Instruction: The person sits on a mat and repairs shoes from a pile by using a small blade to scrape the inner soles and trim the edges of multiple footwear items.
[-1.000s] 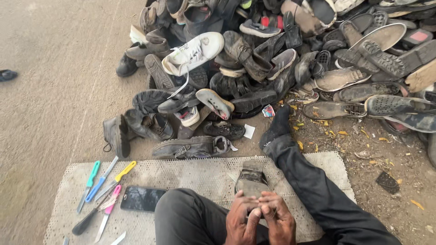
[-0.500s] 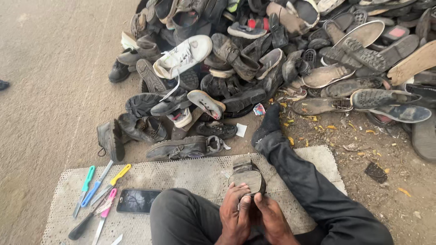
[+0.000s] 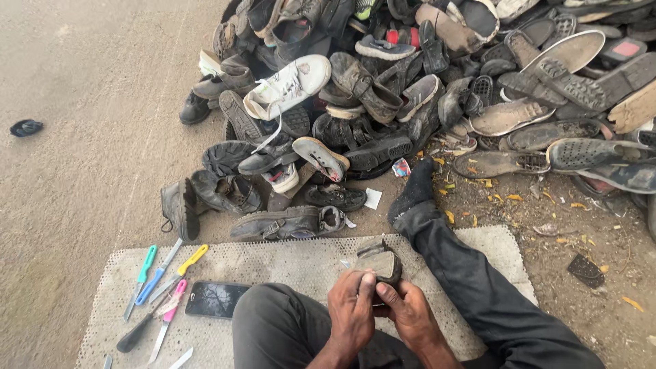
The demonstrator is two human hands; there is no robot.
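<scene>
Left hand [image 3: 352, 311] and right hand [image 3: 408, 313] both closed round shoe [image 3: 380, 260], fingers curled, thumbs pressed on its near edge. Shoe held low over mat [image 3: 287, 263], between knees, sole up. Knives [image 3: 160, 287] and phone [image 3: 217, 298] lie left.

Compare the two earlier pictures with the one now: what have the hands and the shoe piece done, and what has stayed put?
Both hands, left hand and right hand, keep hold of the shoe piece throughout; it sits a little further forward, with fingers shifted on its near edge. Unchanged: the knives and phone on the mat, the shoe pile, the stretched leg.
</scene>
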